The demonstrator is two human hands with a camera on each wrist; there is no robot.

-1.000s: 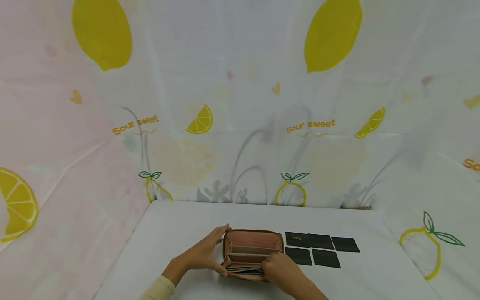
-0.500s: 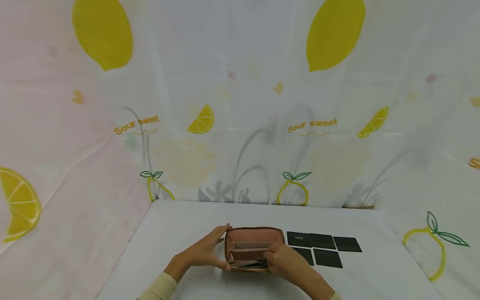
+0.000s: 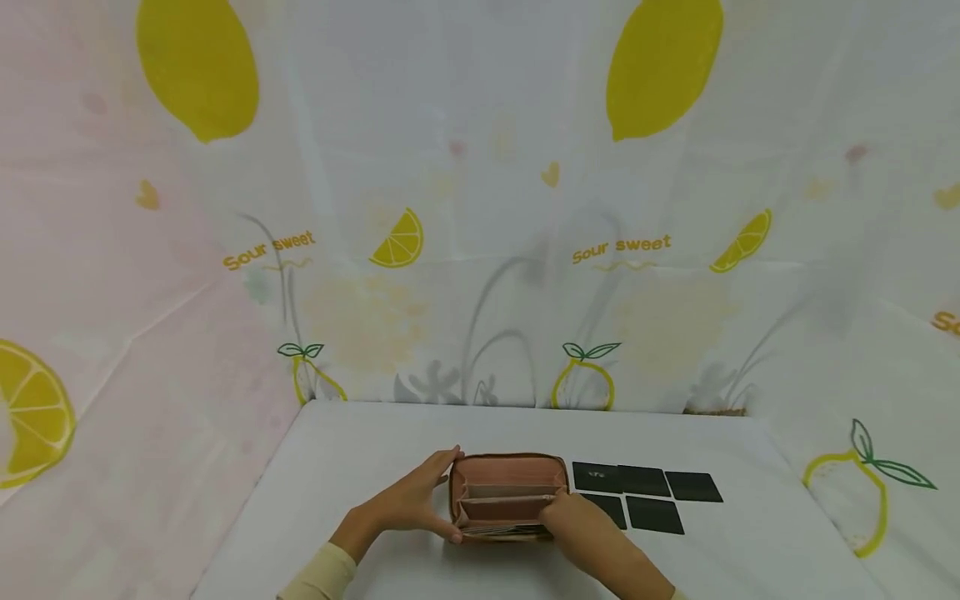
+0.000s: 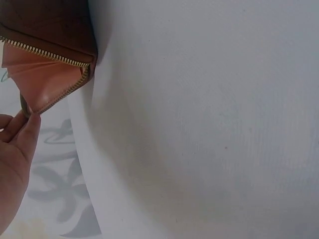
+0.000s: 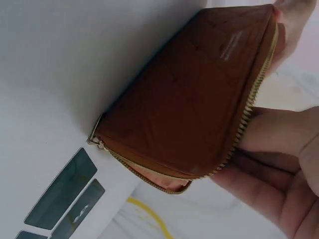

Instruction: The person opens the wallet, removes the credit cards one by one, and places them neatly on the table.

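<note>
A brown zip-around wallet (image 3: 510,471) with a pink lining and several compartments stands unzipped on the white table. My left hand (image 3: 408,504) grips its left end, thumb at the front and fingers at the back; the left wrist view shows the thumb and fingers (image 4: 31,132) pinching the zipped edge. My right hand (image 3: 581,529) is at the front right edge, its fingers reaching past the zip teeth into the opening. Cards (image 3: 510,530) sit in the front section. The right fingertips are hidden behind the wallet's front wall (image 5: 184,89), and I cannot tell what they hold.
Several black cards (image 3: 693,486) lie in two rows to the right of the wallet, one partly behind the right hand. The zip pull (image 5: 97,143) hangs at the wallet's corner. A lemon-print curtain (image 3: 480,292) encloses the table (image 3: 360,433) at the back and sides.
The right hand has shifted slightly to the right along the wallet's front edge. A dark card by its fingers half a second ago now shows less. The wallet tilted up slightly earlier; the left hand keeps its grip.
</note>
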